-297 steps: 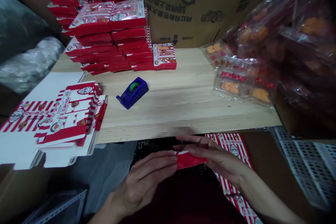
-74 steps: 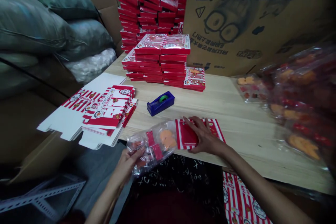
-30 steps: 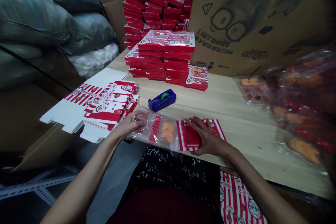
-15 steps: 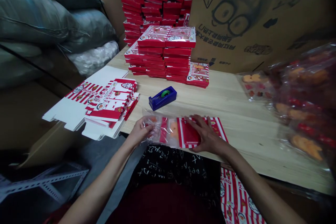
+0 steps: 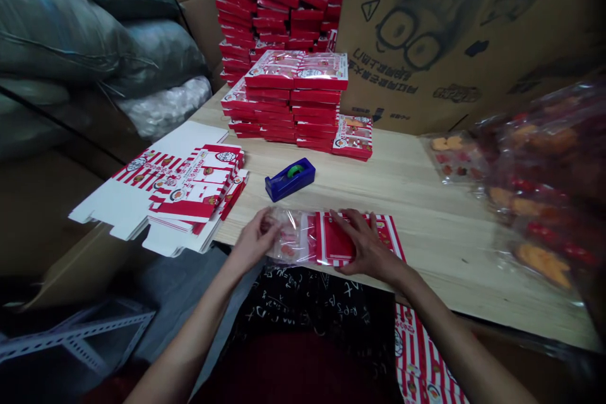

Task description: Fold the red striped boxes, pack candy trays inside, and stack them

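A clear plastic packet [image 5: 291,238] lies at the table's front edge, partly inside the left end of a red and white box [image 5: 388,230]. My left hand [image 5: 257,238] pinches the packet's outer left end between thumb and fingers. My right hand [image 5: 372,249] rests on top of the box with its fingers spread, covering part of the red panel. Just behind the packet stands a blue tape dispenser [image 5: 291,179] with a green core.
Flat printed cartons [image 5: 189,186] lie to the left. Red boxes [image 5: 296,85] are stacked at the back, before a big cardboard box [image 5: 426,63]. Bagged packets [image 5: 544,202] pile up at right; sacks [image 5: 52,19] lie far left.
The packet has moved right, further into the box, and my left hand has followed it. My right hand stays on the box. The whole view has shifted slightly.
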A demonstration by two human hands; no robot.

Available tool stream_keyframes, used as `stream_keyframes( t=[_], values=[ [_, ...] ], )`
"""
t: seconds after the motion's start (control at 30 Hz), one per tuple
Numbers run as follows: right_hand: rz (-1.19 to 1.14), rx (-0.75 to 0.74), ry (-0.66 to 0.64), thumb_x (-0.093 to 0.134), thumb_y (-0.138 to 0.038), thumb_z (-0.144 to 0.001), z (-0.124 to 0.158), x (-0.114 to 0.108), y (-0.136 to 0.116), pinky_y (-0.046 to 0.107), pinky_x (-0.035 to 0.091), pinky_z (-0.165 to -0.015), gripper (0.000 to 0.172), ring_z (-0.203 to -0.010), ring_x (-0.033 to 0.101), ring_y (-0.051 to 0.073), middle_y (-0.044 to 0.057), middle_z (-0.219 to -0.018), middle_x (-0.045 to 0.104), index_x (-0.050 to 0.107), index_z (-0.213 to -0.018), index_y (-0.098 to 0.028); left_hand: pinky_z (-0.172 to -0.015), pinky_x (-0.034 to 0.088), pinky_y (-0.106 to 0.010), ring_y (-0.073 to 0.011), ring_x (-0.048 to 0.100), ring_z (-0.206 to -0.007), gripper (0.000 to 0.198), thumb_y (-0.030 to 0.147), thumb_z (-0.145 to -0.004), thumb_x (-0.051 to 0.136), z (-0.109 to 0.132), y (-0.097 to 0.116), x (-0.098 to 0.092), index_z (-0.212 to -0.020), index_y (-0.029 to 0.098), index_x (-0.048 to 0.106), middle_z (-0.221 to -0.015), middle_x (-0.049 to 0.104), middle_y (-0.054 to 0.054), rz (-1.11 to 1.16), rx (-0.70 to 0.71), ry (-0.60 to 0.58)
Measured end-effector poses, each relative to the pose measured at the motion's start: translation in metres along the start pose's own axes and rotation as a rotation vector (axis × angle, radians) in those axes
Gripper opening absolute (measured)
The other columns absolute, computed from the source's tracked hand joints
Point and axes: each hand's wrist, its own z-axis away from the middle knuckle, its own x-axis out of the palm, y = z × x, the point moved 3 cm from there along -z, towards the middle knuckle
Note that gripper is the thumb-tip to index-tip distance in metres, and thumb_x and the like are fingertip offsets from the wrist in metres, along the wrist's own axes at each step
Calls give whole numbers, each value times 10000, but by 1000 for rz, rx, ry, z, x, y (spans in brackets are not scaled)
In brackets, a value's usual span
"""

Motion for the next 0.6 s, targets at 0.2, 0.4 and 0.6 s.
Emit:
stream_keyframes(
  t=[0.2,0.4,0.6],
  values=[
    [-4,-2,7,907,-340,-623,-4,3,-5,770,22,-1203,1396,-1503,278,497,170,-1575,341,-49,-1636,-434,-784,533,-345,-241,699,-849,403,408,-795,778,-1,-2,3,-1107,154,793,-1036,803,-116,48,4,-55],
    [1,-3,8,894,-333,-628,-7,7,-11,763,15,-1201,1356,-1500,285,497,187,-1568,340,-2,-1642,-414,-841,489,-358,-246,664,-889,179,327,-878,706,-5,13,49,-932,193,813,-958,753,-99,-92,183,-85],
    [2,2,31,858,-330,-644,-7,7,-11,743,10,-1210,1302,-1503,300,470,198,-1540,337,35,-1653,-359,-858,458,-369,-245,640,-894,187,227,-933,602,-10,28,59,-866,202,775,-911,700,-87,-234,301,-152]
  ],
)
